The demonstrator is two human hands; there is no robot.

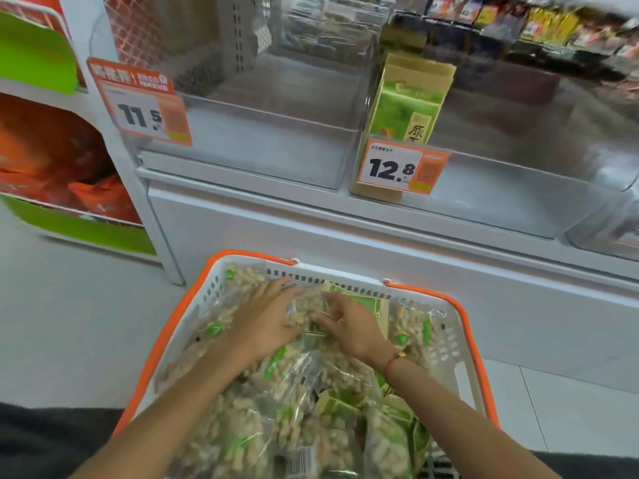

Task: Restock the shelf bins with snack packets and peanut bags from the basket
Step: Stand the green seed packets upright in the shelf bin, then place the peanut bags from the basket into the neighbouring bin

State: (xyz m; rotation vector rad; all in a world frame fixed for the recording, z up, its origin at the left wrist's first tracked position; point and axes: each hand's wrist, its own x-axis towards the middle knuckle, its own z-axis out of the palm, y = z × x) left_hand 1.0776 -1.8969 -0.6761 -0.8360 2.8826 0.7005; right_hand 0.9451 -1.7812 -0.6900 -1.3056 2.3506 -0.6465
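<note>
1. Left hand (262,323) lies flat, fingers spread, pressing a clear peanut bag (304,311) at the basket's far end; grip released.
2. Right hand (349,326) curls its fingers onto the same bag's edge, over a green snack packet (366,305); grip grasping the bag.
3. Orange-rimmed white basket (463,361) sits on the floor, heaped with peanut bags.
4. Above, clear shelf bins (262,140); one green packet (409,108) stands upright behind the 12.8 price tag (403,167).
</note>
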